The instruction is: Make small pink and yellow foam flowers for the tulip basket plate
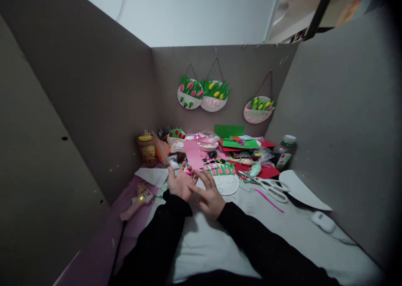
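My left hand (179,184) is turned palm up above the table, its fingers slightly curled. A small bright pink piece (187,171), perhaps clay, is held at its fingers. My right hand (211,197) comes in from the right with fingers stretched out, and one fingertip touches the left palm. I see nothing gripped in the right hand. Just beyond the hands lies a half-round white paper-plate craft (226,184) with green paper grass and pink tulips, partly covered by the right fingers.
White-handled scissors (266,185) and a pink strip (269,200) lie at right, near a white case (323,222). A pink glue gun (136,204) rests at left. Coloured paper (240,143), a jar (147,150) and a bottle (285,152) stand behind. Finished plates (214,104) hang on the grey partition.
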Motion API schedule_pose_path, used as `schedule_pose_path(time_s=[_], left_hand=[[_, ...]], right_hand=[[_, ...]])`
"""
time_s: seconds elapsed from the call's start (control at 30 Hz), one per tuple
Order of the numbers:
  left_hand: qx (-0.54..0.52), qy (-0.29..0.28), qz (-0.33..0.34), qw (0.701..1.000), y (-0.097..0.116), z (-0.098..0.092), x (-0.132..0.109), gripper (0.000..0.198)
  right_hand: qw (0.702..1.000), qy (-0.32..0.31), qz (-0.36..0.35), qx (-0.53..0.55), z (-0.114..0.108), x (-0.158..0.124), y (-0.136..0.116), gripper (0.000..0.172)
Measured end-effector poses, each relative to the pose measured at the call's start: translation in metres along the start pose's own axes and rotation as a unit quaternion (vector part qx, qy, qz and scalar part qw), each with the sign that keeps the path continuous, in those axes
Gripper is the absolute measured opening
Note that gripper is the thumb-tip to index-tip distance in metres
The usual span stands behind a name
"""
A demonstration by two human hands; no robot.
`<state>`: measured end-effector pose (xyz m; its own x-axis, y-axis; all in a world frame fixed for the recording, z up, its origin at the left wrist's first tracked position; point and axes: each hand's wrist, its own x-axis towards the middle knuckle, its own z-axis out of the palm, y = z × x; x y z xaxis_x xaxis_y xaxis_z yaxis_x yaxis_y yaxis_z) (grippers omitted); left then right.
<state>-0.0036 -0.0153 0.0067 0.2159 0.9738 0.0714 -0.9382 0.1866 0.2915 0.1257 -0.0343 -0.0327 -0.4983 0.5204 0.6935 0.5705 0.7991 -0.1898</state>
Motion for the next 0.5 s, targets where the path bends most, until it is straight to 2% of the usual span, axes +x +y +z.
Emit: schedule_pose_path(time_s=[0.13, 0.23, 0.33, 0.4, 0.5], left_hand=[[0.022, 0.015, -0.03, 0.999, -0.0029, 0.0018, -0.0008, 0.054], [0.015, 0.015, -0.009, 1.0, -0.0015, 0.002, -0.0003, 0.053], [-0.001, 0.019, 0.012, 1.0, 0.001, 0.0005, 0.0015, 0.054], [-0.003, 0.019, -0.001, 1.0, 0.0004, 0.0002, 0.0019, 0.056], [0.007, 0.015, -0.025, 1.0, -0.0017, 0.0015, 0.001, 0.057]], right_hand=[[1.0, -0.001, 0.018, -0.017, 0.0009, 0.0018, -0.0015, 0.074], [0.998, 0.017, 0.041, -0.035, 0.0013, 0.0005, -0.0004, 0.076], [1.0, 0.009, 0.014, -0.021, 0.0017, -0.0014, -0.0012, 0.073], [1.0, 0.002, 0.002, -0.016, 0.0021, -0.0008, -0.003, 0.072], [0.999, 0.012, 0.036, -0.037, 0.0019, 0.0011, -0.0039, 0.076]])
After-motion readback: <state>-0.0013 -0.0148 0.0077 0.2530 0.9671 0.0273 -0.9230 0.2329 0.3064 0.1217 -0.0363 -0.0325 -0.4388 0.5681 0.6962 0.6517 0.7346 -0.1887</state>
